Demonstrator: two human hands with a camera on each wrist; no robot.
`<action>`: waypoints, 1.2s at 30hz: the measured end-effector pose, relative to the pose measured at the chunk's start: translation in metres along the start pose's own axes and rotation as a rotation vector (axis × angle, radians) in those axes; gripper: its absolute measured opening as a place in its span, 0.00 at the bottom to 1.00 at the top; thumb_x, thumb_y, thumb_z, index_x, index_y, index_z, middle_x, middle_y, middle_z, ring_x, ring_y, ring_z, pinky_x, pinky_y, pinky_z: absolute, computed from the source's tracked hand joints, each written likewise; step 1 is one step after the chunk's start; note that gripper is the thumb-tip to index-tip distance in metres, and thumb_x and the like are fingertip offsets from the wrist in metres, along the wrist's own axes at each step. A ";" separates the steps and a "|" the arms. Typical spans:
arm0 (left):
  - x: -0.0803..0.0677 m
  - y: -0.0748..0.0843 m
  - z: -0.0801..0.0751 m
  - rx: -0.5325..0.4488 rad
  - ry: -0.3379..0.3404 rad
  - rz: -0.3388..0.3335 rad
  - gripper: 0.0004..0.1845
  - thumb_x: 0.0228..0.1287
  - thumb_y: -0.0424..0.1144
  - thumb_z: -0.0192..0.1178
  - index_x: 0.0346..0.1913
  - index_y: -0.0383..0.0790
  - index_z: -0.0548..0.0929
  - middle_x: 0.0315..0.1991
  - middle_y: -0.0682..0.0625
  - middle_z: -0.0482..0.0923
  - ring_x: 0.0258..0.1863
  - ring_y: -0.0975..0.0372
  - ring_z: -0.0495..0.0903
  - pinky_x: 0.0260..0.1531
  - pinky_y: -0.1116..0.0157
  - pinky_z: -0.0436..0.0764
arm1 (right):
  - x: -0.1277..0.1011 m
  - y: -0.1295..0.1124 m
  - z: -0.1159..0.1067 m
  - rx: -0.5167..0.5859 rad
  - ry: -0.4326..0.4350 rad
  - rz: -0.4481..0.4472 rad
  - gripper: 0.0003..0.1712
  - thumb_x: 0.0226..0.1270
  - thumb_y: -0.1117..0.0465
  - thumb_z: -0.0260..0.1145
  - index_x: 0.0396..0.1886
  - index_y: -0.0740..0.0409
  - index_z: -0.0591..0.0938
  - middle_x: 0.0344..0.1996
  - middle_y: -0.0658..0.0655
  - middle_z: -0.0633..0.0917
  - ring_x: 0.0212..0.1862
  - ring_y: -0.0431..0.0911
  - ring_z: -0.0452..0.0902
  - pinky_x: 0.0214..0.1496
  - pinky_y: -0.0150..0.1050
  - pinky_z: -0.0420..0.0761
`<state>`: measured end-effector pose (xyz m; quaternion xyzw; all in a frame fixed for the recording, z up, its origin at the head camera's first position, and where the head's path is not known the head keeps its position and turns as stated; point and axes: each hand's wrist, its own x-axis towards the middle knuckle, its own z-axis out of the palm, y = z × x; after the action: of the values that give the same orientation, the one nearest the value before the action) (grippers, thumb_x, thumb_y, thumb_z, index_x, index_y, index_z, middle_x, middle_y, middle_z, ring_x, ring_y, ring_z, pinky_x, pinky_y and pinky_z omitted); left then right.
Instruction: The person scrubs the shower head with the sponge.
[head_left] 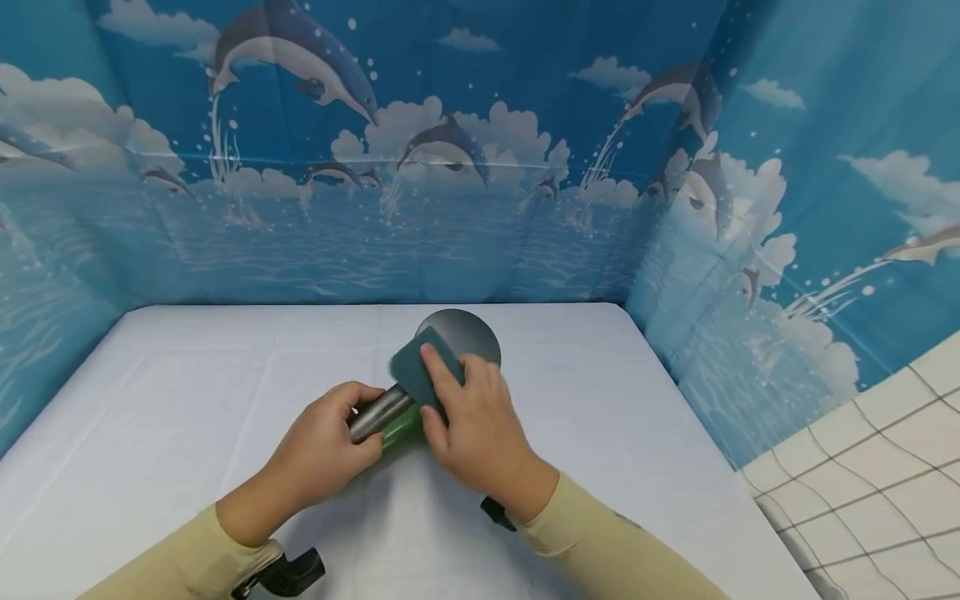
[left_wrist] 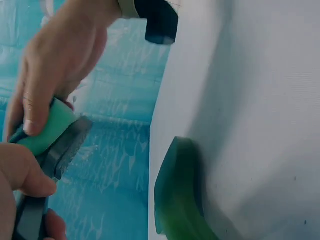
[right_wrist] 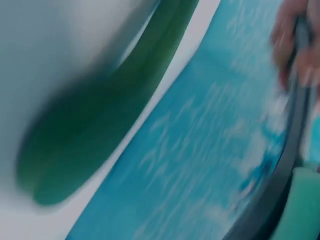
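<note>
Pan (head_left: pixel 459 335), a small round metal one with a tubular handle (head_left: pixel 378 412), was held above the white-covered counter (head_left: pixel 187 400) at its centre, with 2 hands engaged on it. Its long axis ran from the handle end, nearest the person and slightly to the left, diagonally up and to the right toward the round body, which lay farther from the person than either hand. The left hand (head_left: pixel 326 450) had its fingers curled round the handle and carried the pan clear of the counter. The right hand (head_left: pixel 472 425) pinched a teal-green sponge (head_left: pixel 422 367) between thumb and fingers and pressed it against the near portion of the round body, just beyond the handle joint; this hand was therefore the nearer of the 2 to the body. In the left wrist view the sponge (left_wrist: pixel 47 127) was seen lying flat against the dark edge of the pan (left_wrist: pixel 67 145), with a right-hand finger across it. A green curved object (left_wrist: pixel 177 195) rested on the counter directly below the pan; its identity could not be determined. The right wrist view was blurred and showed only the same green object (right_wrist: pixel 100 115) and the dark rim. A dolphin-print backdrop (head_left: pixel 480 150) enclosed the counter on 3 sides.
</note>
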<state>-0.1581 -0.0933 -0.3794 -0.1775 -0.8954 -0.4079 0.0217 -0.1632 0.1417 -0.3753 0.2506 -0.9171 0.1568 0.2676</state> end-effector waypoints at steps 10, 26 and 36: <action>0.003 0.000 -0.003 0.177 -0.030 0.000 0.23 0.62 0.37 0.70 0.62 0.44 0.85 0.42 0.52 0.79 0.33 0.63 0.74 0.31 0.67 0.74 | 0.018 0.029 -0.008 0.082 -0.146 0.254 0.37 0.83 0.51 0.54 0.85 0.56 0.59 0.61 0.75 0.73 0.57 0.63 0.70 0.59 0.59 0.74; 0.001 0.005 -0.009 0.196 -0.126 -0.029 0.15 0.69 0.42 0.71 0.52 0.44 0.78 0.36 0.53 0.82 0.29 0.64 0.76 0.32 0.62 0.76 | 0.029 0.025 -0.026 0.016 -0.069 0.227 0.38 0.82 0.52 0.57 0.84 0.58 0.60 0.58 0.76 0.73 0.52 0.63 0.71 0.52 0.58 0.76; 0.002 0.005 -0.012 0.036 -0.194 -0.010 0.17 0.74 0.42 0.66 0.60 0.44 0.77 0.33 0.53 0.81 0.23 0.64 0.75 0.24 0.65 0.74 | 0.028 0.019 -0.026 -0.034 -0.047 0.186 0.37 0.81 0.52 0.58 0.84 0.56 0.62 0.56 0.74 0.75 0.49 0.61 0.72 0.51 0.55 0.76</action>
<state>-0.1599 -0.0983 -0.3675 -0.2115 -0.9012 -0.3728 -0.0641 -0.1831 0.1583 -0.3412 0.1633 -0.9450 0.1592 0.2345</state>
